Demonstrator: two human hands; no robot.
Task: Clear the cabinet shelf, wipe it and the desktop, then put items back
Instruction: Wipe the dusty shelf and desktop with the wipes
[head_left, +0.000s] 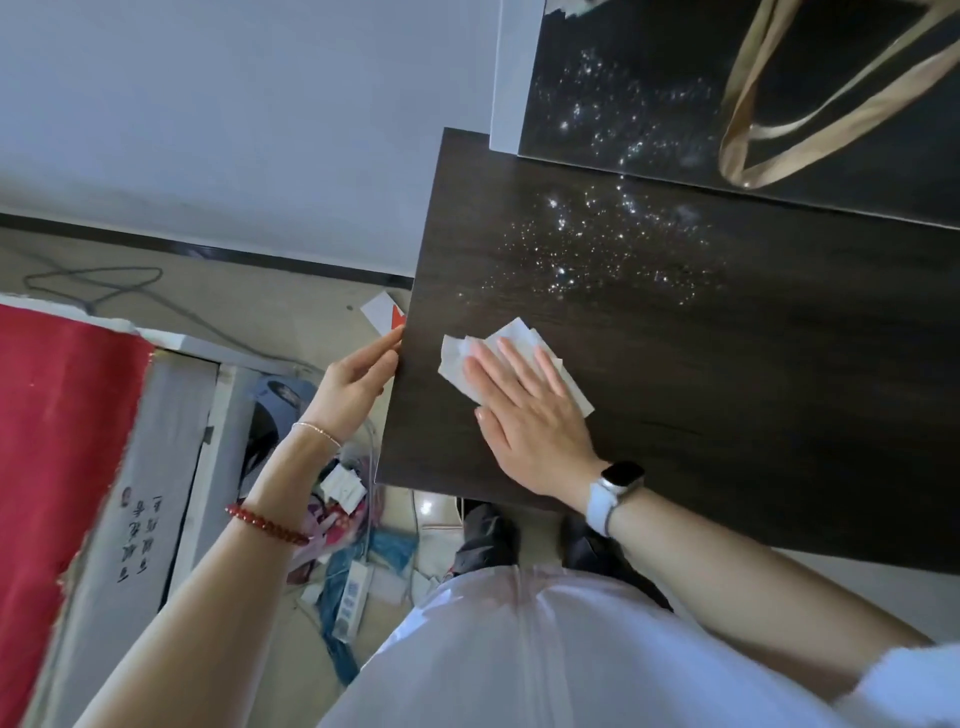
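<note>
A dark wood desktop (727, 374) fills the right half of the view. My right hand (524, 410) lies flat on a white wipe (511, 340) near the desktop's left edge, fingers spread and pressing it down. My left hand (358, 379) rests against that left edge, fingers touching the side of the board and holding nothing. Bright specks glitter on the wood (597, 249) beyond the wipe. The cabinet shelf is not in view.
A black board with gold ribbon (810, 104) stands at the back right of the desktop. Left of the desk, the floor holds a power strip (350, 603), cables, tags and a red-and-white box (78, 467). A white wall (234, 104) rises behind.
</note>
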